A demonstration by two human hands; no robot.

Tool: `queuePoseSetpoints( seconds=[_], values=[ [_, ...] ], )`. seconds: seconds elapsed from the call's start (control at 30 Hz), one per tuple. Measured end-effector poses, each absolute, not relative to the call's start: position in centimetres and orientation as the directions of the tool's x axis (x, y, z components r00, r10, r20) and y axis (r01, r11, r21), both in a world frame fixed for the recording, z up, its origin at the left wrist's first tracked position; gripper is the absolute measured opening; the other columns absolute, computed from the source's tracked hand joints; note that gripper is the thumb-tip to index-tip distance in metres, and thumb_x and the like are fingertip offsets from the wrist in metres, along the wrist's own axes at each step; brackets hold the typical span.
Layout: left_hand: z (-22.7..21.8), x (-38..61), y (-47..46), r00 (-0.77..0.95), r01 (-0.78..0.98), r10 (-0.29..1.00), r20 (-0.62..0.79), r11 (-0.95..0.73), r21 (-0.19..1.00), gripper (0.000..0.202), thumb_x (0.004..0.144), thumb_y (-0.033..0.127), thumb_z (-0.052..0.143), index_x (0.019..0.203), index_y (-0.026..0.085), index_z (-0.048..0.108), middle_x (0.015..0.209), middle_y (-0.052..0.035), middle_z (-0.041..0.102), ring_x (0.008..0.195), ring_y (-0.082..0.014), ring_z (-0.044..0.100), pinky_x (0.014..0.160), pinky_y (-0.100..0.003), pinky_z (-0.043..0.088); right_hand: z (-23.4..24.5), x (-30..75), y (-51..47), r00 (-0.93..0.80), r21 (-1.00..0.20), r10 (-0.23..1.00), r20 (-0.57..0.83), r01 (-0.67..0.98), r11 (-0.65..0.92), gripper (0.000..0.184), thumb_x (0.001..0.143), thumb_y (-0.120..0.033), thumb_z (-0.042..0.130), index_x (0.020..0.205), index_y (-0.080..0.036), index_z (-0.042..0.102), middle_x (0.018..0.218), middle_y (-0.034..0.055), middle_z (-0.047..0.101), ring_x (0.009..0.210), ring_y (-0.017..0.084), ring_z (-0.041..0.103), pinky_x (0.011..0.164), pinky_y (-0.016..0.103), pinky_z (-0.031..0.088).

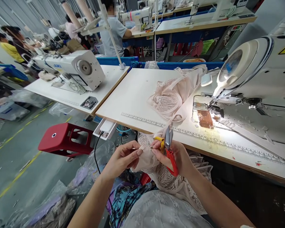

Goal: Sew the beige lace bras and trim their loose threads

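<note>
My left hand (124, 157) pinches the edge of a beige lace garment (167, 180) that hangs over my lap below the table edge. My right hand (178, 156) pinches the same edge from the other side and also holds red-handled thread snips (169, 148), blades pointing up. The garment's strap runs up onto the white sewing table (133, 98), where more beige lace pieces (171, 95) lie bunched. To the right stands a white sewing machine (254, 69), its needle area (215, 109) lit by a lamp.
A red plastic stool (65, 138) stands on the floor to the left. A second table with another sewing machine (73, 68) lies beyond it. Plastic bags of fabric (61, 205) lie by my left leg. Other people sit at machines at the back.
</note>
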State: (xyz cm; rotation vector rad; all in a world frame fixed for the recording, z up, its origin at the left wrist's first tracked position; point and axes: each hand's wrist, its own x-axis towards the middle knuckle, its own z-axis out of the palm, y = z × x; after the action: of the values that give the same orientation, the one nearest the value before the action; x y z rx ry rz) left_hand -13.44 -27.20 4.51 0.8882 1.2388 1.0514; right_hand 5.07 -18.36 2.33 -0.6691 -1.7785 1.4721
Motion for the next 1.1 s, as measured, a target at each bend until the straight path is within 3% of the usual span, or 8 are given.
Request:
queuePoseSetpoints(
  seconds=[0.23,0.4,0.63,0.73,0.9,1.1],
  values=[
    [4.1,-13.0,-26.8,-0.043,-0.184,0.95,-0.31,0.297,0.937,0.039,0.078,0.049,0.077,0.075,0.016,0.058,0.047,0.0087,0.043,0.037,-0.0022,0.037,0.037,-0.013,0.022,1.6,5.0,-18.7,-0.581,-0.963,0.772,0.259,-0.09,0.256,0.005,0.082,-0.021,0.064,0.082,-0.021,0.059,0.079,0.0013,0.067,0.07,0.018,0.063,0.065,0.029,0.052],
    [4.2,-12.9,-26.5,-0.058,-0.194,0.942,-0.33,0.314,0.929,0.041,0.074,0.049,0.08,0.073,0.016,0.057,0.047,0.0094,0.042,0.036,-0.0012,0.035,0.037,-0.013,0.022,1.9,5.5,-18.6,-0.626,-0.951,0.755,0.197,0.064,0.302,0.015,0.084,-0.031,0.067,0.089,-0.02,0.056,0.074,-0.0008,0.061,0.06,0.014,0.055,0.056,0.026,0.045],
    [4.1,-13.1,-26.5,-0.047,-0.156,0.937,-0.347,0.336,0.929,0.039,0.072,0.048,0.081,0.072,0.015,0.061,0.046,0.0078,0.046,0.035,-0.0026,0.039,0.036,-0.014,0.023,3.3,6.6,-17.5,-0.751,-0.884,0.648,0.122,0.214,0.415,0.017,0.089,-0.036,0.062,0.086,-0.02,0.056,0.077,0.0011,0.064,0.064,0.014,0.056,0.055,0.024,0.04],
    [4.0,-13.2,-26.6,-0.053,-0.138,0.939,-0.341,0.331,0.933,0.038,0.073,0.048,0.08,0.073,0.014,0.064,0.047,0.0073,0.046,0.035,-0.0031,0.039,0.035,-0.015,0.024,4.9,7.2,-16.5,-0.825,-0.782,0.558,0.09,0.288,0.552,0.022,0.088,-0.04,0.062,0.082,-0.02,0.053,0.074,0.0012,0.062,0.061,0.015,0.053,0.053,0.025,0.037],
    [4.4,-13.3,-26.5,-0.05,-0.138,0.945,-0.324,0.315,0.939,0.035,0.071,0.046,0.082,0.074,0.013,0.07,0.061,0.0051,0.049,0.036,-0.0015,0.04,0.033,-0.016,0.024,7.5,8.3,-14.4,-0.879,-0.431,0.475,0.034,0.416,0.801,0.034,0.081,-0.049,0.07,0.074,-0.021,0.05,0.078,0.003,0.062,0.066,0.018,0.055,0.055,0.028,0.036],
    [4.5,-13.0,-26.3,-0.041,-0.198,0.946,-0.322,0.308,0.931,0.038,0.066,0.047,0.085,0.067,0.012,0.07,0.062,0.0055,0.046,0.036,0.0004,0.033,0.031,-0.016,0.023,8.6,8.6,-13.3,-0.9,-0.309,0.433,0.049,0.399,0.863,0.03,0.077,-0.045,0.07,0.07,-0.023,0.052,0.072,0.0044,0.063,0.062,0.02,0.056,0.052,0.03,0.034]
  ],
)
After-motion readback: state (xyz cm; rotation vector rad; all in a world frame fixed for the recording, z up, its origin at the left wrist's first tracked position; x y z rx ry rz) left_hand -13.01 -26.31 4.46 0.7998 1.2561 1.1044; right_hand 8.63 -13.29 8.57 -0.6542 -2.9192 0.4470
